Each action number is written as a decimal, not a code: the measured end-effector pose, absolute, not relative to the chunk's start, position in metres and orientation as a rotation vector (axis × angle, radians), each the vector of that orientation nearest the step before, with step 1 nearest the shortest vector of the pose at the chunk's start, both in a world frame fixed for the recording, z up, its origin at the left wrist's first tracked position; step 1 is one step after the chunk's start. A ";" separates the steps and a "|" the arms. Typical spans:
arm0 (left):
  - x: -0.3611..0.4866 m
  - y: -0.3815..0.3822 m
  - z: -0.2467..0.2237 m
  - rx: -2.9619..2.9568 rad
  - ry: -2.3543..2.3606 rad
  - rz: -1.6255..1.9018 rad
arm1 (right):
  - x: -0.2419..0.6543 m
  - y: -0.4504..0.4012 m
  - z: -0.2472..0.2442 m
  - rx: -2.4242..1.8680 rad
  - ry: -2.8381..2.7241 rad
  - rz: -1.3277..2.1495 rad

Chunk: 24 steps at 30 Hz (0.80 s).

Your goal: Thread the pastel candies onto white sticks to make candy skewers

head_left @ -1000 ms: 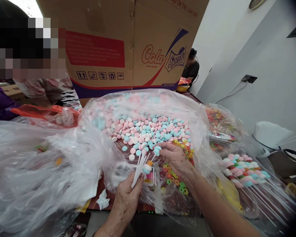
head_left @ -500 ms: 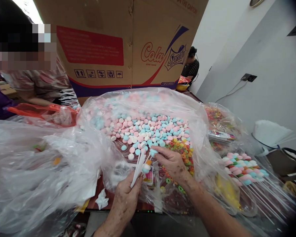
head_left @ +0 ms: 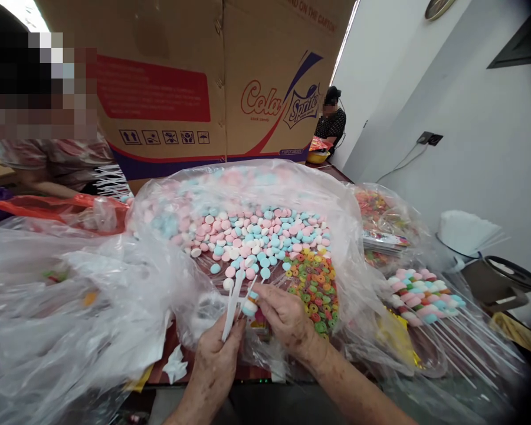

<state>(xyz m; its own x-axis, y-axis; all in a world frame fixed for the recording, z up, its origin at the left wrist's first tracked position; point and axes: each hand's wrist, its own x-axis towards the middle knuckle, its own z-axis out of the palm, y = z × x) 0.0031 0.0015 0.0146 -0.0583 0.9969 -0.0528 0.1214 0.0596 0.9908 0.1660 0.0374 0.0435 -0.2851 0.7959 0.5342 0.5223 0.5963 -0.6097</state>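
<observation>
Left hand [head_left: 216, 348] grips a bundle of white sticks [head_left: 232, 307] plus one part-loaded stick [head_left: 252, 285], angled up between the hands. Right hand [head_left: 287, 317] pinches a blue piece [head_left: 253, 293] on that stick. Change over the last second: right hand has come down toward the left, bringing the blue piece from the tip to the orange piece [head_left: 251, 300]; bare stick shows above. Judged: blue piece threaded, stack one longer. Loose marshmallows [head_left: 256, 236] lie beyond both hands, gummy rings [head_left: 316, 283] just beyond the right, loaded skewers [head_left: 425, 295] well right of it.
</observation>
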 end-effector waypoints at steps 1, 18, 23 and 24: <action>0.003 0.001 0.013 1.223 1.377 1.154 | 0.164 0.035 0.044 -1.044 -1.975 0.425; 0.004 0.003 0.010 1.212 1.290 1.144 | 0.226 0.087 0.079 -1.687 -2.755 -0.514; 0.001 0.003 0.011 1.226 1.292 1.127 | 0.225 0.085 0.073 -1.494 -2.802 -0.579; 0.001 0.002 0.011 1.232 1.293 1.121 | 0.227 0.086 0.072 -1.477 -2.812 -0.557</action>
